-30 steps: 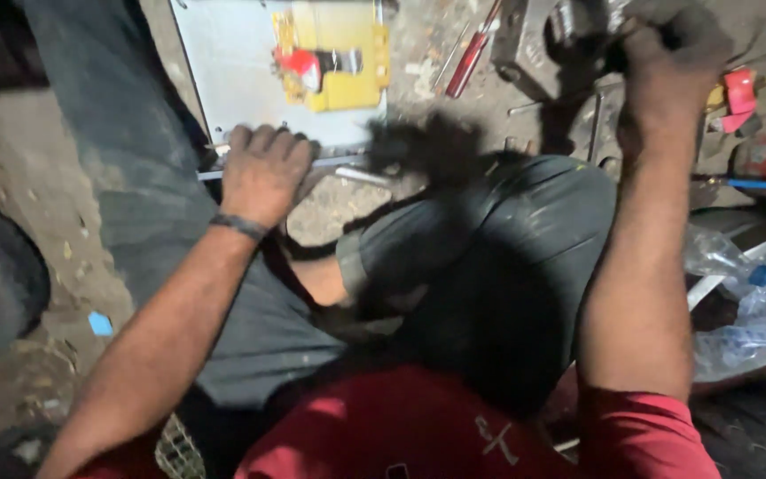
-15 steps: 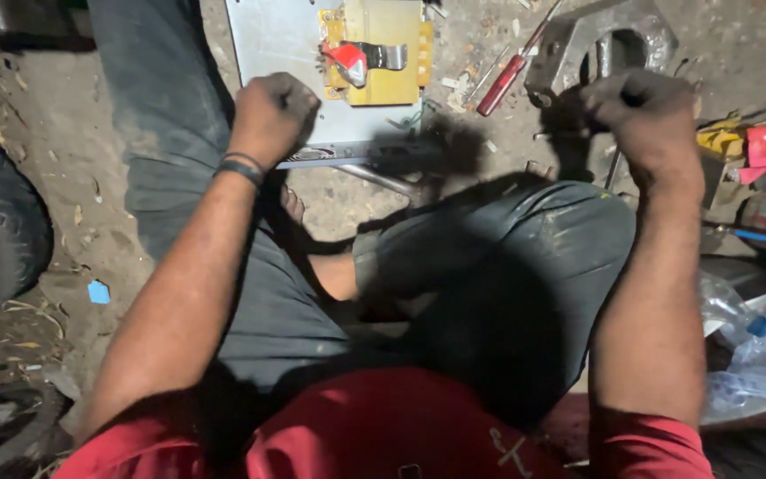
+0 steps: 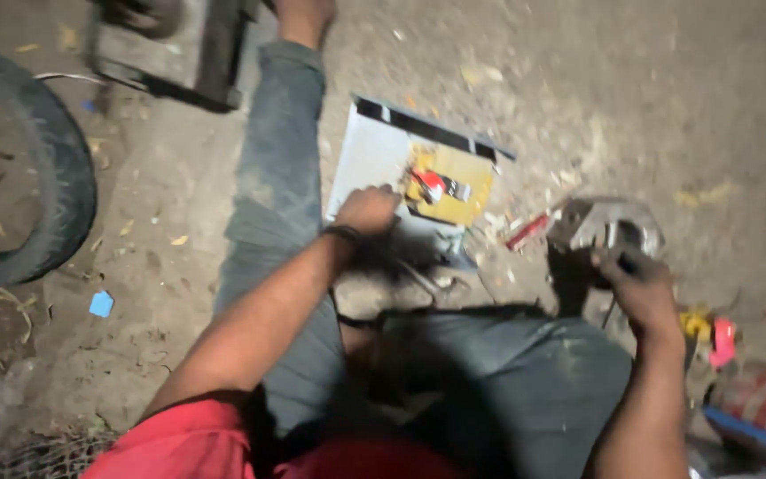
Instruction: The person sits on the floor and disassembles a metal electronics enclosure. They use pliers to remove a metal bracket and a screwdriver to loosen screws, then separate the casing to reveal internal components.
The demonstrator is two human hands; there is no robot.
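The left hand is seen clenched into a fist, knuckles resting on the near edge of a grey flat panel lying on the dirt ground. A yellow card with a red item lies on the panel, just right of the fist. The right hand is closed around a dark tool; what it grips is blurred. A grey metal part is touched just beyond it. A red-handled tool lies between. A tyre is noted far left.
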